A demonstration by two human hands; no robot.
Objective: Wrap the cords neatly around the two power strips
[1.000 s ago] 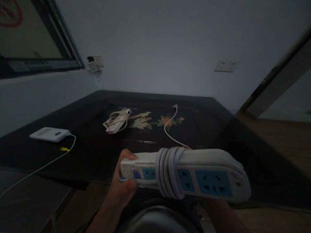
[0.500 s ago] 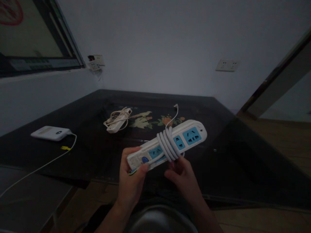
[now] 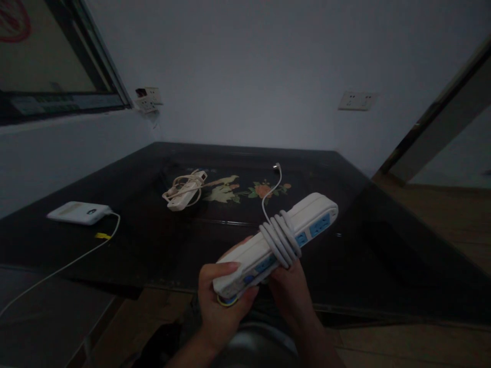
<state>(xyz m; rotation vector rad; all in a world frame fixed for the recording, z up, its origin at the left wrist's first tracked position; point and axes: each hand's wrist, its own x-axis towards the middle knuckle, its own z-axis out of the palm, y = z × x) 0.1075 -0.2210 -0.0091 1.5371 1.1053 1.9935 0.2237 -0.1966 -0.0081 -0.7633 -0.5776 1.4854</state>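
Observation:
A white power strip [image 3: 249, 254] with blue sockets is held tilted above the table's near part, its socket face turned towards me and downward. White cord [image 3: 282, 239] is wound in several coils around its middle. The cord's loose end runs up to a plug [image 3: 276, 166] over the table. My left hand [image 3: 224, 291] is closed around the strip's lower left end, beside a yellow and blue loop. Under the coils, my right hand [image 3: 289, 286] touches the strip's lower side; its fingers are hidden behind the strip.
On the dark table [image 3: 356, 276] lies a second white power strip [image 3: 184, 198] with its cord bundled round it. A white device [image 3: 79, 212] with a cable [image 3: 69, 268] lies at the left, near a yellow tag [image 3: 103, 235]. Wall sockets [image 3: 356, 100] are at the back.
The power strip has moved right and down, towards me, and rolled so its socket face turns towards me. My left hand moved with it. My right hand's fingers went behind the strip.

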